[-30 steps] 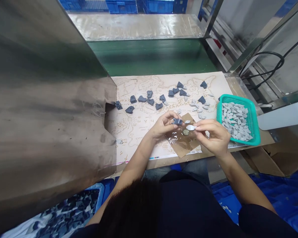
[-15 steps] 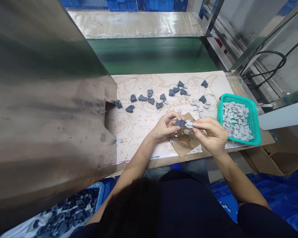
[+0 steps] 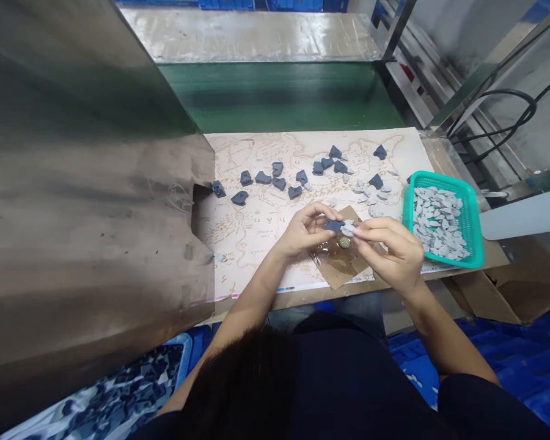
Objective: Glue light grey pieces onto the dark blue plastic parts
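Note:
Between thumb and fingers, my left hand (image 3: 305, 232) pinches a dark grey plastic piece (image 3: 332, 225). My right hand (image 3: 392, 247) grips a light grey leaf-shaped piece (image 3: 347, 228) by its right end. The two pieces meet edge to edge; whether they are joined I cannot tell. Just below them, a small round greenish blob (image 3: 344, 242) lies on a brown card (image 3: 337, 269) with a shiny film over it. Beyond my hands, several dark grey pieces (image 3: 278, 183) and loose light grey pieces (image 3: 371, 194) are scattered over a map-printed sheet (image 3: 252, 226).
A green basket (image 3: 475, 226) full of light grey pieces stands to the right. A metal panel (image 3: 96, 183) rises on the left, with a bin of dark pieces (image 3: 132, 385) below it. The green belt (image 3: 279, 98) runs behind the sheet. An open cardboard box (image 3: 527, 287) sits lower right.
My hands remain at nearly the same spot, the two pieces still touching, with slight shifts of the fingers. The whole view has moved a little.

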A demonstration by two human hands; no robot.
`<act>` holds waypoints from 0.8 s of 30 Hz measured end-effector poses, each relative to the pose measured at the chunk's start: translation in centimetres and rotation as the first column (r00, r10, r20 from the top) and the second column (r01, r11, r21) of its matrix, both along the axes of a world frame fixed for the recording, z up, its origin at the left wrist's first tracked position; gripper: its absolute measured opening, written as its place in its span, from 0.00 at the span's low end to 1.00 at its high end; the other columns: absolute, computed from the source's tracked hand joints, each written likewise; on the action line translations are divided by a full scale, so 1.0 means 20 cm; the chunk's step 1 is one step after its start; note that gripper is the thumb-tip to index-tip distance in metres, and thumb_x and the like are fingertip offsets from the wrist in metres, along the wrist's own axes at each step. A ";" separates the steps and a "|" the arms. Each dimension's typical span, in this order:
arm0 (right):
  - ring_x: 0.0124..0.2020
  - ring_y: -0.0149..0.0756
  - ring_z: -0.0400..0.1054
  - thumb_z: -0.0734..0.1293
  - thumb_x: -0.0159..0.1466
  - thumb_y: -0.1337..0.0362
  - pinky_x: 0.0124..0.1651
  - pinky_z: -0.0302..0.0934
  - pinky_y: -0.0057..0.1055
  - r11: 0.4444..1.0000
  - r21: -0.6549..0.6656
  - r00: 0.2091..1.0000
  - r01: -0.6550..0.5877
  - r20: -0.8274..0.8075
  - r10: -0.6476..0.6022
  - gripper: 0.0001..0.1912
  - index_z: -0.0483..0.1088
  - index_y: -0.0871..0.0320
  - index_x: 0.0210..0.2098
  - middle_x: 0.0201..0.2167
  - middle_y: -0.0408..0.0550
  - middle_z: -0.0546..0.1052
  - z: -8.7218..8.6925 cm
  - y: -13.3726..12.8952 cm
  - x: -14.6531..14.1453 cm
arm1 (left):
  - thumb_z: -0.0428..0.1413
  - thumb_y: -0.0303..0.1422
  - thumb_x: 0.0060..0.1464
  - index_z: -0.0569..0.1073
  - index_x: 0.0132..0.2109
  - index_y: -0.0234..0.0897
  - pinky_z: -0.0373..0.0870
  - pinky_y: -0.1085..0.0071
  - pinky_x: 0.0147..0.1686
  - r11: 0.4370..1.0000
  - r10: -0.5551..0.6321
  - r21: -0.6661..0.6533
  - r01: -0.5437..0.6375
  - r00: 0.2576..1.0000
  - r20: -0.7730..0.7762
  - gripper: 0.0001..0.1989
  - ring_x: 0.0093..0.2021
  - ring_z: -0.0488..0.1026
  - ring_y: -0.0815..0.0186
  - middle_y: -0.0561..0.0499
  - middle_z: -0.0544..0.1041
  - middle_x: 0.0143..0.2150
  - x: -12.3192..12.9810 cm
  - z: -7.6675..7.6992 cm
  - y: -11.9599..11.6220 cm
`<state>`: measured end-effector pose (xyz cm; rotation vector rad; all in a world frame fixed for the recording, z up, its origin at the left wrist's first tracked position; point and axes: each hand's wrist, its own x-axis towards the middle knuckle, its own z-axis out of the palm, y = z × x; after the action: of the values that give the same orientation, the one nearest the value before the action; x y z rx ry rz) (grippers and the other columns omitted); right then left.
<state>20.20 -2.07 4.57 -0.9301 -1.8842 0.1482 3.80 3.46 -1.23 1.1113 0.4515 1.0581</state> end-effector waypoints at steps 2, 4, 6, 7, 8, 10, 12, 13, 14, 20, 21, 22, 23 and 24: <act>0.32 0.33 0.72 0.67 0.59 0.74 0.32 0.68 0.29 1.000 -0.013 1.000 -0.014 0.022 0.014 0.09 0.75 0.54 0.35 0.31 0.46 0.77 0.02 0.00 0.01 | 0.68 0.39 0.39 0.71 0.33 0.36 0.70 0.74 0.37 0.999 0.043 0.025 -0.042 0.999 -0.019 0.17 0.39 0.74 0.68 0.50 0.76 0.37 0.00 0.00 0.00; 0.32 0.33 0.73 0.67 0.60 0.73 0.33 0.68 0.30 0.999 -0.033 0.999 -0.014 0.041 0.015 0.08 0.75 0.54 0.35 0.31 0.47 0.78 0.03 0.01 0.02 | 0.67 0.39 0.40 0.72 0.34 0.37 0.71 0.75 0.36 0.995 0.083 0.048 -0.082 0.996 -0.027 0.16 0.40 0.75 0.68 0.50 0.77 0.37 0.00 0.00 -0.01; 0.31 0.34 0.73 0.67 0.60 0.72 0.33 0.68 0.31 0.998 -0.061 0.999 -0.005 0.047 0.008 0.07 0.75 0.54 0.34 0.31 0.47 0.78 0.03 0.01 0.03 | 0.67 0.38 0.41 0.73 0.34 0.37 0.71 0.76 0.36 0.992 0.112 0.053 -0.110 0.993 -0.031 0.15 0.40 0.76 0.68 0.50 0.78 0.37 0.00 0.01 -0.02; 0.31 0.34 0.72 0.67 0.61 0.72 0.32 0.68 0.31 0.997 -0.076 0.999 -0.003 0.043 0.007 0.06 0.74 0.54 0.34 0.30 0.47 0.77 0.03 0.02 0.03 | 0.67 0.39 0.41 0.73 0.34 0.37 0.72 0.76 0.36 0.992 0.122 0.044 -0.120 0.992 -0.032 0.15 0.40 0.76 0.68 0.50 0.78 0.37 0.00 0.01 -0.03; 0.31 0.34 0.72 0.67 0.61 0.72 0.32 0.68 0.31 0.996 -0.089 0.999 -0.007 0.033 0.010 0.06 0.74 0.55 0.33 0.30 0.47 0.77 0.03 0.02 0.02 | 0.67 0.39 0.40 0.73 0.34 0.37 0.72 0.76 0.36 0.992 0.124 0.029 -0.123 0.992 -0.033 0.16 0.40 0.76 0.67 0.50 0.79 0.37 0.00 0.01 -0.03; 0.31 0.34 0.72 0.66 0.61 0.72 0.32 0.68 0.31 0.994 -0.101 0.999 -0.031 0.006 0.032 0.06 0.74 0.55 0.34 0.29 0.46 0.77 0.02 0.03 0.01 | 0.68 0.39 0.38 0.72 0.33 0.37 0.72 0.76 0.35 0.993 0.120 -0.018 -0.121 0.992 -0.023 0.17 0.39 0.77 0.68 0.50 0.79 0.37 0.01 0.01 -0.03; 0.31 0.33 0.71 0.66 0.61 0.72 0.30 0.67 0.30 0.993 -0.107 0.999 -0.041 0.005 0.042 0.06 0.74 0.56 0.34 0.30 0.46 0.77 0.01 0.04 0.01 | 0.69 0.39 0.36 0.72 0.33 0.37 0.72 0.77 0.34 0.991 0.102 -0.085 -0.101 0.995 0.011 0.19 0.35 0.76 0.70 0.52 0.78 0.34 0.02 0.00 -0.02; 0.30 0.33 0.71 0.66 0.62 0.71 0.30 0.66 0.29 0.993 -0.112 0.999 -0.029 0.025 0.032 0.06 0.74 0.56 0.35 0.29 0.46 0.76 0.02 0.06 0.00 | 0.69 0.39 0.35 0.71 0.34 0.37 0.72 0.77 0.33 0.988 0.089 -0.133 -0.084 0.996 0.027 0.20 0.33 0.76 0.71 0.53 0.77 0.32 0.03 -0.01 -0.01; 0.29 0.33 0.70 0.66 0.62 0.70 0.29 0.65 0.29 0.993 -0.117 0.998 -0.006 0.057 0.013 0.06 0.75 0.55 0.35 0.29 0.46 0.75 0.02 0.07 0.00 | 0.69 0.39 0.34 0.71 0.35 0.37 0.71 0.77 0.32 0.980 0.068 -0.192 -0.059 0.997 0.040 0.21 0.30 0.75 0.72 0.54 0.77 0.31 0.04 -0.02 -0.01; 0.26 0.33 0.64 0.67 0.63 0.61 0.30 0.63 0.33 0.978 -0.064 0.976 0.196 0.108 -0.188 0.09 0.76 0.50 0.42 0.27 0.45 0.70 0.16 0.17 0.03 | 0.66 0.39 0.42 0.70 0.41 0.36 0.68 0.82 0.21 0.854 -0.012 -0.516 0.067 0.994 0.111 0.20 0.23 0.71 0.76 0.55 0.74 0.30 0.07 -0.02 0.01; 0.27 0.34 0.64 0.67 0.63 0.61 0.30 0.63 0.34 0.979 -0.061 0.977 0.195 0.105 -0.188 0.09 0.76 0.49 0.43 0.27 0.45 0.70 0.18 0.18 0.03 | 0.64 0.38 0.45 0.70 0.40 0.36 0.67 0.83 0.19 0.837 0.013 -0.543 0.063 0.991 0.135 0.17 0.21 0.70 0.78 0.56 0.73 0.29 0.06 -0.01 0.01; 0.27 0.34 0.65 0.67 0.63 0.60 0.31 0.63 0.34 0.983 -0.062 0.979 0.172 0.118 -0.164 0.08 0.76 0.49 0.42 0.28 0.46 0.70 0.20 0.20 0.03 | 0.63 0.38 0.47 0.70 0.39 0.36 0.65 0.84 0.18 0.820 0.038 -0.569 0.059 0.987 0.158 0.15 0.20 0.68 0.79 0.56 0.72 0.28 0.06 0.00 0.01; 0.28 0.35 0.65 0.67 0.62 0.60 0.32 0.63 0.34 0.988 -0.071 0.981 0.135 0.148 -0.124 0.08 0.77 0.49 0.40 0.29 0.46 0.71 0.21 0.21 0.03 | 0.62 0.37 0.49 0.70 0.37 0.35 0.64 0.84 0.16 0.803 0.059 -0.593 0.059 0.982 0.178 0.12 0.19 0.66 0.80 0.57 0.71 0.27 0.06 0.01 0.01; 0.29 0.35 0.65 0.68 0.62 0.59 0.32 0.62 0.34 0.992 -0.087 0.979 0.090 0.189 -0.073 0.07 0.77 0.49 0.39 0.29 0.46 0.71 0.22 0.23 0.03 | 0.61 0.37 0.50 0.69 0.36 0.35 0.63 0.85 0.15 0.787 0.075 -0.615 0.059 0.979 0.190 0.11 0.17 0.65 0.80 0.57 0.71 0.26 0.06 0.02 0.01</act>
<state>20.78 2.46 9.03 -1.1173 -2.0199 0.1051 4.91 3.60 -0.79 0.4043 0.5839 0.9182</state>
